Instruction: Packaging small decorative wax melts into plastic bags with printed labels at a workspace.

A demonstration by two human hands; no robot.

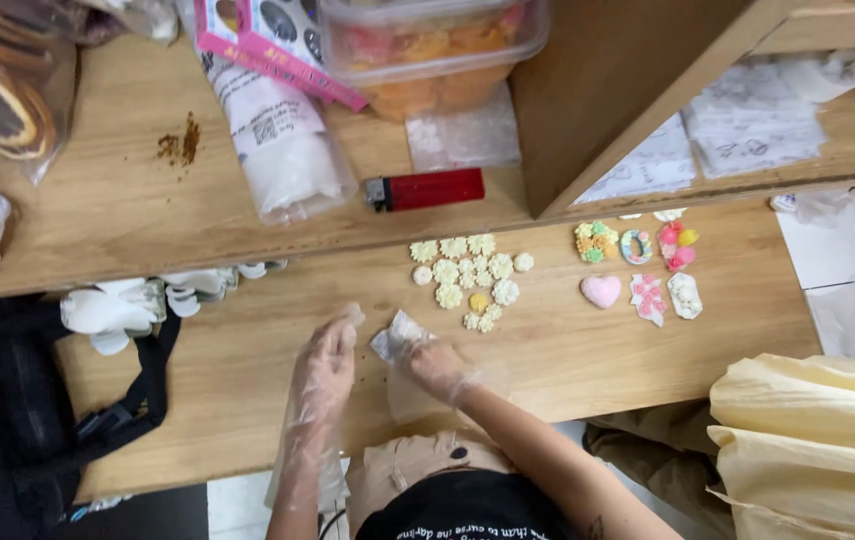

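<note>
Both my hands wear thin clear plastic gloves over the wooden table (247,370). My left hand (325,362) hovers with its fingers loosely curled and nothing visible in them. My right hand (434,365) pinches a small piece of crumpled clear plastic wrap (394,338) between thumb and fingers. Just beyond the hands lies a cluster of several small cream and yellow flower-shaped pieces (469,276). Farther right sit colourful moulded pieces (637,262), among them a pink heart (601,291) and a ring shape.
A red lighter (425,189), a clear bag of white powder (282,150) and a lidded plastic tub (432,45) stand on the raised shelf. A black strapped bag (37,410) lies left. Another person in pale yellow (807,450) sits right.
</note>
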